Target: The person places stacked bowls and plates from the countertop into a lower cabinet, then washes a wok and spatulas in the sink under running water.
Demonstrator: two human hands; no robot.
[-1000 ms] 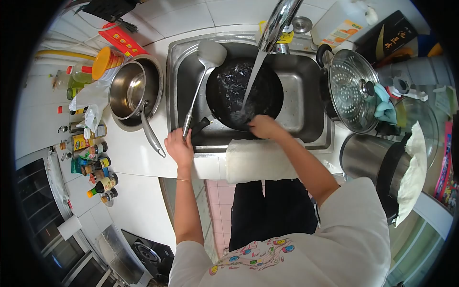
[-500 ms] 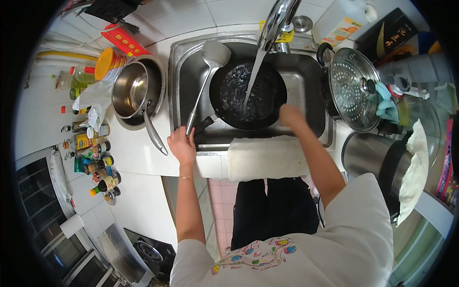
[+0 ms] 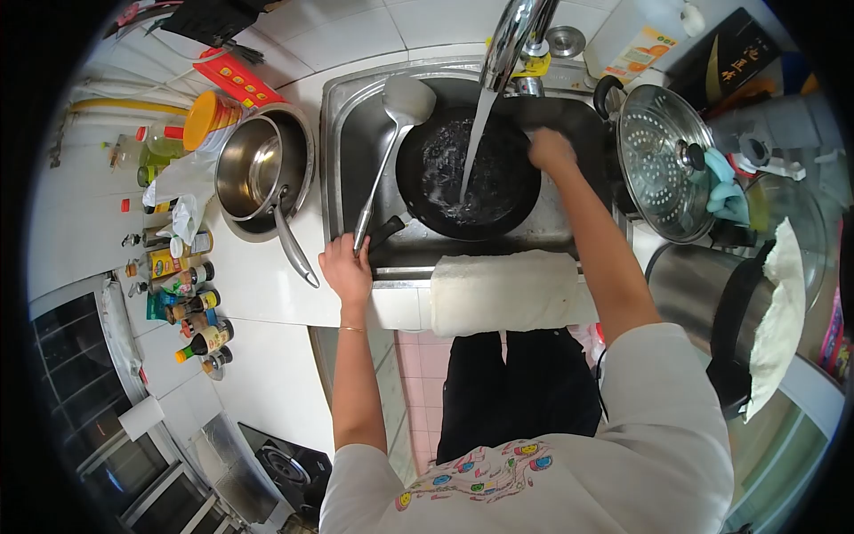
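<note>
A black frying pan point(image 3: 507, 200) sits in the sink, with water from the faucet point(image 3: 505, 53) running into it. Its dark handle point(image 3: 385, 231) points toward the near left. My left hand point(image 3: 346, 271) is at the sink's near-left edge, fingers closed around the lower handle of a metal spatula point(image 3: 409, 100), whose broad head lies toward the back of the sink. My right hand point(image 3: 552, 153) is at the pan's right rim, fingers curled in and slightly blurred; whatever they may hold is hidden.
A steel saucepan point(image 3: 252, 169) stands on the left counter beside bottles and jars point(image 3: 191, 303). A pot with a glass lid point(image 3: 663, 165) stands right of the sink point(image 3: 334, 151). A folded cloth point(image 3: 504, 298) hangs over the front edge.
My right hand has moved away from me along the pan's right rim. My left hand stays at the spatula handle. The whole view has shifted slightly.
</note>
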